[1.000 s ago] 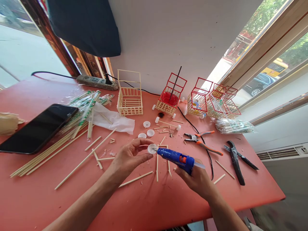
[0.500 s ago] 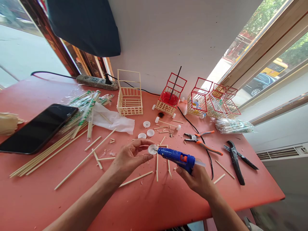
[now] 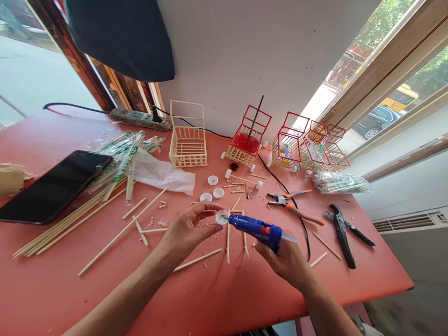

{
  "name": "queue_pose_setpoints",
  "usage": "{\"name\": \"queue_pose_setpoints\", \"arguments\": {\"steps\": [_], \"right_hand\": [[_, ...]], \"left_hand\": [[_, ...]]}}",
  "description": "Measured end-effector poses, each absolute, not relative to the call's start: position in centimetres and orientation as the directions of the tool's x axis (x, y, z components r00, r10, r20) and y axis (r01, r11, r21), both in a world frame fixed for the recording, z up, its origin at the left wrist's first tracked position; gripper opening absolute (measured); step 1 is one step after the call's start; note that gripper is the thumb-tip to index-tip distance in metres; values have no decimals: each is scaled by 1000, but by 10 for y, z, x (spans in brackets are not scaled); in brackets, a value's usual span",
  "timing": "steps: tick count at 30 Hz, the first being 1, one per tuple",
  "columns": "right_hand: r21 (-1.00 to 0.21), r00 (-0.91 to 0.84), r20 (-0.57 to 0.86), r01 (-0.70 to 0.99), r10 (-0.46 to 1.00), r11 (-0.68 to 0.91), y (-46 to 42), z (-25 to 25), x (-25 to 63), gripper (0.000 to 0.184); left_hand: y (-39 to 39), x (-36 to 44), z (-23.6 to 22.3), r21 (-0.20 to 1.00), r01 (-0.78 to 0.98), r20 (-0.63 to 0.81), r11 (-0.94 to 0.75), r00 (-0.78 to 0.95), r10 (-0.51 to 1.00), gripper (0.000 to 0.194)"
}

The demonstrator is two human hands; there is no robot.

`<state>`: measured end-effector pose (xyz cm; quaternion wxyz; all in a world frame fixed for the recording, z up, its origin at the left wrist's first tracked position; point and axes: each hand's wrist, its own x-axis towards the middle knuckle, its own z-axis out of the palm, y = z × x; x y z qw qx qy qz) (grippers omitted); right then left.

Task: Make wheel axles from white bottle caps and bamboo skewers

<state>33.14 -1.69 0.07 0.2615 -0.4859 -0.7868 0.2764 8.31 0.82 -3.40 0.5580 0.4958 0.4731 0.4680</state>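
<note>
Between the thumb and fingers of my left hand (image 3: 194, 224) is a white bottle cap (image 3: 221, 217), its hollow side toward me. My right hand (image 3: 285, 261) grips a blue hot glue gun (image 3: 255, 229), with a clear glue stick jutting from its rear. The nozzle reaches the inside of the cap. Below the gun lies a small frame of wooden sticks (image 3: 228, 242), partly covered by it. Three loose white caps (image 3: 218, 192) rest just beyond my left fingers, and a stick axle with a cap at each end (image 3: 244, 178) lies behind the gun.
Orange-handled pliers (image 3: 296, 207) and black-handled cutters (image 3: 341, 235) lie to the right. Along the wall stand a plain stick cart frame (image 3: 189, 148) and several red-trimmed ones (image 3: 245, 144). A phone (image 3: 56, 186), bundled chopsticks (image 3: 80, 212) and a power strip (image 3: 140, 119) are on the left.
Both hands hold nearly the same pose, with the glue gun's nozzle staying at the cap. The whole view has shifted very slightly.
</note>
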Motion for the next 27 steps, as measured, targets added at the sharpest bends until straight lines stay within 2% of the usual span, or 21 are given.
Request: {"name": "queue_pose_setpoints", "arguments": {"steps": [18,27], "right_hand": [[-666,-392,165,632,905,396,-16,-1,332,27],[-668,-422,158,620,893,412,-17,3,330,25]], "left_hand": [[9,83,-41,993,-64,-98,103,77,992,36],[9,81,-41,998,-36,-53,58,128,990,35]]}}
